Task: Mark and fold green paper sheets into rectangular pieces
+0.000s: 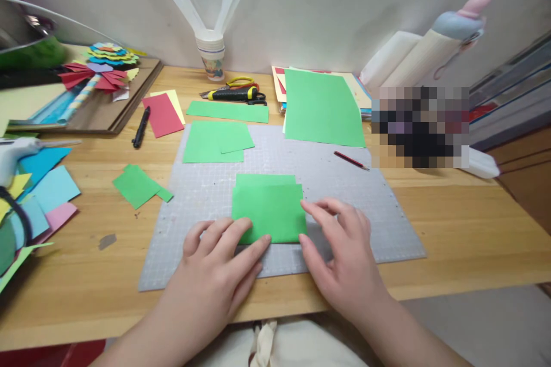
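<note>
A folded piece of green paper (269, 212) lies on the grey cutting mat (370, 223), a narrower layer showing past its far edge. My left hand (219, 258) rests on its near left corner, fingers spread, with fingertips pressing along the near edge. At the right edge, my right hand (340, 246) touches the paper with thumb and forefinger apart. Behind it on the mat are two overlapping green pieces (210, 140). A pencil (350, 160) lies on the mat to the right.
A green strip (228, 111), a utility knife (232, 94) and scissors stand behind the mat. Green scraps (135, 185), a black pen (141, 127) and red paper (163, 116) lie left. A green sheet (322, 106) tops a paper stack. Paper cups (210, 54) hold white strips.
</note>
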`<action>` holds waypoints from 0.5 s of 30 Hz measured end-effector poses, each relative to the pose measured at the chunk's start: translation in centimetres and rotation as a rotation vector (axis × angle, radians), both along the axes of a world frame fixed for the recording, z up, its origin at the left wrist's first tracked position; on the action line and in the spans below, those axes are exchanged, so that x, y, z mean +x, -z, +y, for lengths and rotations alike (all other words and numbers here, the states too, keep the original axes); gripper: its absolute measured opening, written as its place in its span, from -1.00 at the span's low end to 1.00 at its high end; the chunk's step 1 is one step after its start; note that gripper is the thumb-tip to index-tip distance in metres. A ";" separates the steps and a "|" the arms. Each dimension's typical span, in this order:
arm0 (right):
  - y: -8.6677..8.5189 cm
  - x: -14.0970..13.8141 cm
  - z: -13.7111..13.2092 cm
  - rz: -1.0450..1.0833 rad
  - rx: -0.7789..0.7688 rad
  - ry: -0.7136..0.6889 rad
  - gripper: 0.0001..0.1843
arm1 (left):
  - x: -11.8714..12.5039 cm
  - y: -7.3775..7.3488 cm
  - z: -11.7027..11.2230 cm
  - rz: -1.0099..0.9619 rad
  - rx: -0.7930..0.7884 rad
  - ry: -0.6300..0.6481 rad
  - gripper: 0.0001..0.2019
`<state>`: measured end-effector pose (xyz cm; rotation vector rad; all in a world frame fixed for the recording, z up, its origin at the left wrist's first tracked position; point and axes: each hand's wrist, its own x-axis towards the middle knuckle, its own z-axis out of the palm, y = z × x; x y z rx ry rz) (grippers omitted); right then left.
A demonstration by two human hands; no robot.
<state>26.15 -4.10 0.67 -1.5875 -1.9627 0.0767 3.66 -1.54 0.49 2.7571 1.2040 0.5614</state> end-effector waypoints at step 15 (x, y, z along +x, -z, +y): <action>-0.2 -2.6 -2.4 -0.134 -0.061 -0.132 -0.65 | 0.3 0.0 0.3 -0.058 -0.034 -0.010 -0.77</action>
